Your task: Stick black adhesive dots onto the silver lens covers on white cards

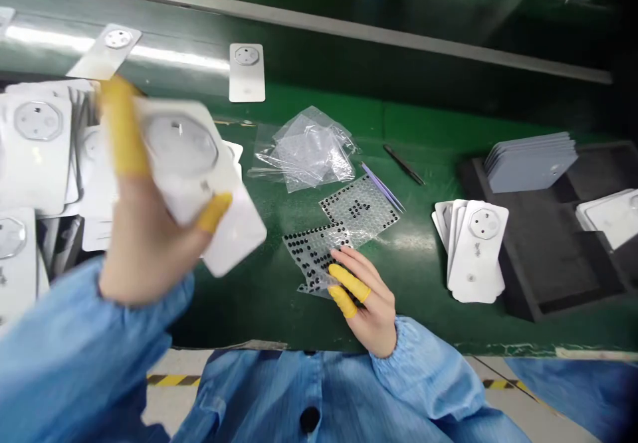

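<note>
My left hand [149, 230], blurred, with yellow finger covers, grips a white rectangular panel [232, 234] that has an octagonal recess, tilted above the bench at the left. At the centre front, my right hand [366, 300] has its covered thumb and index finger together at the edge of a clear sheet with black dots [314, 250]; the fingertips partly hide what is between them. A second dotted sheet [366, 207] lies just behind it, with purple tweezers [383, 187] across its edge. Clear plastic bags [312, 147] are heaped further back.
Stacked white panels [37, 144] fill the left side. Single panels [246, 74] lie on the back strip. Dark tweezers [403, 164] rest right of centre. At the right are a white panel stack [476, 250] and a black divided tray [563, 264] holding grey panels [531, 164].
</note>
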Available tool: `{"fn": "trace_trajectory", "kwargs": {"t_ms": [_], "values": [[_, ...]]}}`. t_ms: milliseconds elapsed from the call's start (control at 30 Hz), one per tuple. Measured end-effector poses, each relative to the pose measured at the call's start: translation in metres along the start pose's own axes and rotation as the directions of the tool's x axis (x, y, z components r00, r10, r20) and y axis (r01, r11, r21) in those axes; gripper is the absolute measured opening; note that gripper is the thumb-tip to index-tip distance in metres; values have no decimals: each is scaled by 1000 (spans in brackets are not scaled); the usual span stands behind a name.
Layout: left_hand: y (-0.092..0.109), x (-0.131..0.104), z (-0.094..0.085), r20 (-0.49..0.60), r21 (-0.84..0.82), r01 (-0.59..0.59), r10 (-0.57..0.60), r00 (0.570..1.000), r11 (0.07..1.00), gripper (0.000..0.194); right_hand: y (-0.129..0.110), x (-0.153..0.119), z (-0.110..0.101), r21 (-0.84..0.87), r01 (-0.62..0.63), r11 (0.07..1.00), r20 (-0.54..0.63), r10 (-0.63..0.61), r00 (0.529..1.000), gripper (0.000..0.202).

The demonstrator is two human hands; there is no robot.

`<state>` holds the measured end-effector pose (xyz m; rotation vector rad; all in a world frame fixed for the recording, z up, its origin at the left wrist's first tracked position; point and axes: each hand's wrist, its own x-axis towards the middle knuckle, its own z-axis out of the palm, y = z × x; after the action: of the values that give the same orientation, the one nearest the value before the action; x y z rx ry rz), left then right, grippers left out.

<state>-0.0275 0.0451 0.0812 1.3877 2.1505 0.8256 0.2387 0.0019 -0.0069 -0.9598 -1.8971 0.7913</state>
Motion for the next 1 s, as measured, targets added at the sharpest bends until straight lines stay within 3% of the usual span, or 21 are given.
{"fn": "trace_trajectory", "kwargs": {"t_ms": [33, 67, 100, 167, 233, 367, 467, 567, 733, 833, 900, 1000], "values": [[-13, -28, 6, -2, -58, 1, -1, 1000, 998, 69, -3, -1, 1, -37, 21, 999, 3, -21, 1000, 40], [-24, -52, 15, 115, -162, 50, -31, 993, 986, 41, -4, -3, 2, -80, 51, 996, 22, -49, 999, 42], [-31, -71, 25, 237, -291, 145, -76, 968, 946, 29, -5, -5, 3, -122, 87, 989, 54, -81, 995, 43], [-35, -92, 47, 385, -484, 326, -137, 913, 812, 29, -5, -7, 4, -178, 152, 972, 150, -126, 981, 43], [-30, -98, 65, 476, -556, 440, -164, 864, 705, 34, -4, -5, 4, -161, 167, 973, 245, -125, 961, 42], [-18, -94, 78, 527, -591, 516, -187, 829, 621, 36, -7, 10, 2, 8, 71, 997, 236, -71, 969, 31], [-16, -95, 77, 520, -608, 493, -157, 839, 623, 32, -6, 23, 6, -22, 158, 987, 229, -149, 962, 21], [-21, -101, 76, 519, -604, 456, -113, 848, 654, 28, -3, 29, 12, -99, 299, 949, 306, -256, 917, 20], [-34, -106, 79, 409, -423, 192, -3, 913, 886, 17, 5, 24, 22, -151, 327, 933, 311, -269, 912, 26], [-38, -103, 83, 397, -282, 79, 42, 917, 956, 16, 10, 19, 31, -156, 341, 927, 283, -289, 915, 23], [-40, -99, 85, 418, -254, 62, 52, 907, 965, 17, 13, 19, 36, -113, 270, 956, 263, -234, 936, 18], [-44, -92, 80, 467, -250, 49, 76, 881, 967, 20, 17, 21, 41, 16, 22, 1000, 204, -25, 979, 9]]}}
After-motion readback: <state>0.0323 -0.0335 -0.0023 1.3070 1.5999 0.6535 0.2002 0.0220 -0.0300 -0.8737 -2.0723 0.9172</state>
